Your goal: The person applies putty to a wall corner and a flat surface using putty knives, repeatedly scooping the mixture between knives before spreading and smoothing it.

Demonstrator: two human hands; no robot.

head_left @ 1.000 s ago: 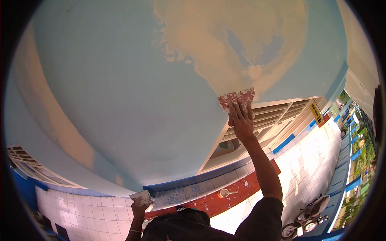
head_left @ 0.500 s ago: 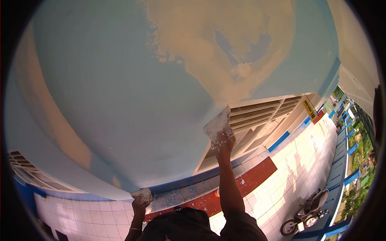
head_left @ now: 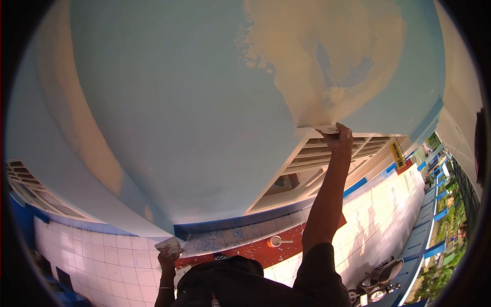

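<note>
My right hand (head_left: 343, 139) is closed on a wide putty scraper (head_left: 321, 127), its arm stretched out. Seen nearly edge-on, the blade lies against the wall at the lower tip of a beige putty patch (head_left: 291, 87), just above the window frame. The pale blue wall (head_left: 179, 128) shows through gaps in that patch. Low down beside my body, my left hand (head_left: 170, 260) grips a second putty scraper (head_left: 165, 243) with its flat face partly showing. Whitish smears cover the fingers of this hand.
Below the wall, a red strip of floor (head_left: 250, 249) carries scraps and a white-rimmed bucket (head_left: 275, 241). A louvred window (head_left: 327, 151) sits under the patch. A motorcycle (head_left: 381, 279) stands at lower right; a yellow sign (head_left: 397, 155) hangs beyond the window.
My right hand has moved up and right, and its scraper has turned from broad face to nearly edge-on against the wall. The view has shifted, uncovering the bucket. My left hand keeps its scraper.
</note>
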